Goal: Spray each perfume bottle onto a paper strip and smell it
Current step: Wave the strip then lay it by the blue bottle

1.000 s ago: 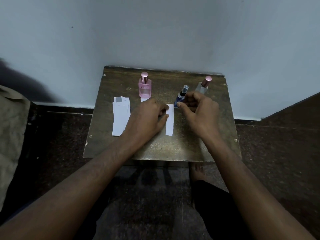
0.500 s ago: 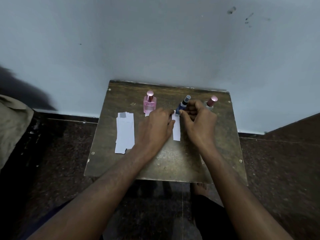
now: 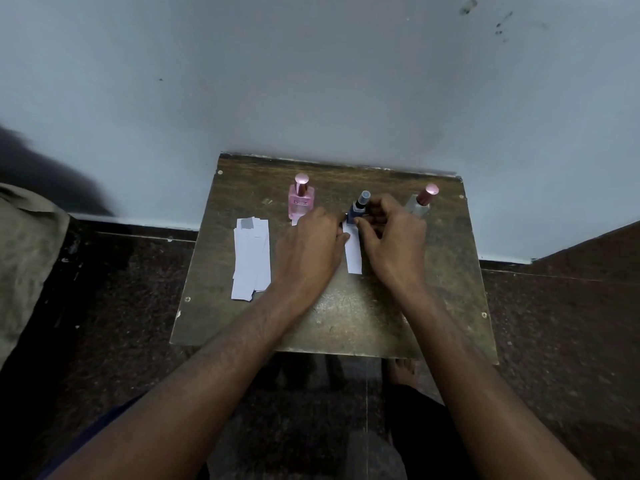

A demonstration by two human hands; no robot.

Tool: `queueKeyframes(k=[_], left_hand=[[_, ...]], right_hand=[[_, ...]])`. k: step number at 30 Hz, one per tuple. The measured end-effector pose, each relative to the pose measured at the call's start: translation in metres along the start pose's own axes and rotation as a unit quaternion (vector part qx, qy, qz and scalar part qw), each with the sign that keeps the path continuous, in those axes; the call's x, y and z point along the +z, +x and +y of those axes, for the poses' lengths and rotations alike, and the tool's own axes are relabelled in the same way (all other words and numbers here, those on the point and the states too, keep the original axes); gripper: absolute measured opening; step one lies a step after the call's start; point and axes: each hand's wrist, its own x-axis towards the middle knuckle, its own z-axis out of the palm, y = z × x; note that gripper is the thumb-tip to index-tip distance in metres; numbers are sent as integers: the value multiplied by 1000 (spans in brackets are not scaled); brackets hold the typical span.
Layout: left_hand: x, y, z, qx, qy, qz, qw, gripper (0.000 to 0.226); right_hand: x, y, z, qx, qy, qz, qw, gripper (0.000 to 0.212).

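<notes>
Three perfume bottles stand in a row at the back of a small wooden table (image 3: 346, 317): a pink bottle (image 3: 300, 201) on the left, a dark blue bottle (image 3: 357, 210) in the middle, a clear bottle with a rose cap (image 3: 421, 201) on the right. A white paper strip (image 3: 353, 251) lies flat in front of the blue bottle. My left hand (image 3: 310, 251) rests on the table, fingertips touching the strip's left edge. My right hand (image 3: 393, 242) is curled around the blue bottle's base, which it partly hides.
A stack of spare paper strips (image 3: 251, 258) lies on the table's left side. A pale wall rises directly behind the table. Dark floor surrounds it, a beige cloth (image 3: 24, 258) lies at far left, and a bare foot (image 3: 403, 370) shows under the table's front edge.
The view has tilted up a little, so the table sits lower in frame. Both hands have stayed at the strip and the blue bottle, closing in slightly.
</notes>
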Motion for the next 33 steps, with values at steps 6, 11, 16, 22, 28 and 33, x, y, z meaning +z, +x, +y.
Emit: queueKeyframes(k=[6,11,16,22,28,33], left_hand=[[0,-5,-1,3,-15,22,1000,22],[-2,-8,-1,7,-5,14,1000,22],[-4,-9,-1,-2,2,10,1000,21],[-5,-12,3,-10,-1,6,1000,19],[-6,-8,4,-11,8,-5,1000,20],[-8,-12,-3,-14,-13,-2,1000,20]], right_hand=[[1,2,-1,9,9,-16,1000,24],[1,1,-5,-1,-20,-9,1000,20],[0,2,-9,-13,-22,-19,999,22],[0,1,-6,-12,-18,-24,999,26],[0,2,-7,-15,1,-18,1000,28],[-1,-3,-14,-21,-32,-2,999,28]])
